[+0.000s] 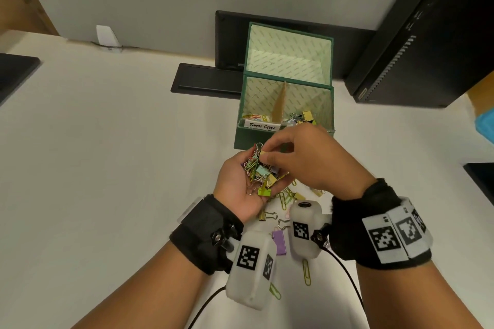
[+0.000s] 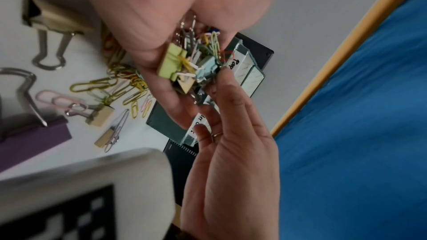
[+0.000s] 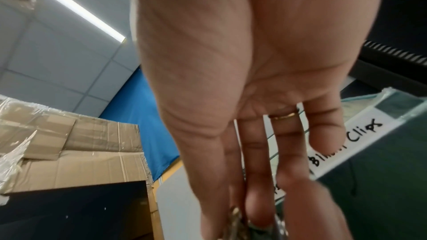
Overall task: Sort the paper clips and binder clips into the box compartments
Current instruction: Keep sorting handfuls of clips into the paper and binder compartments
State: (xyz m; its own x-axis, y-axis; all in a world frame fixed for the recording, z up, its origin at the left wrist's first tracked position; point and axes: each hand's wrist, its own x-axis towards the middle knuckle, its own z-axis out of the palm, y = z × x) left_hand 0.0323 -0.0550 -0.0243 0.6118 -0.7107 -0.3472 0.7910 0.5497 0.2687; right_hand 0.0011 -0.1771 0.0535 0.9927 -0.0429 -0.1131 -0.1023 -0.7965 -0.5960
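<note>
My left hand (image 1: 238,181) is palm up and cupped round a heap of mixed clips (image 1: 258,173), just in front of the green box (image 1: 244,139). My right hand (image 1: 269,153) reaches over the heap and pinches a small yellow binder clip (image 1: 263,153) at its top. In the left wrist view the heap of clips (image 2: 194,61) lies between both hands, with a green binder clip (image 2: 172,61) at its edge. A cardboard divider (image 1: 279,101) splits the box. The left compartment, labelled Paper Clips (image 1: 262,125), holds paper clips (image 1: 255,116). The right one holds binder clips (image 1: 303,116).
Loose clips (image 1: 287,195) lie on the white table under my hands, among them a purple binder clip (image 1: 279,242) and a green paper clip (image 1: 307,272). The box lid (image 1: 288,51) stands open behind. A black computer tower (image 1: 427,35) is at the right, a black tray (image 1: 205,80) left of the box.
</note>
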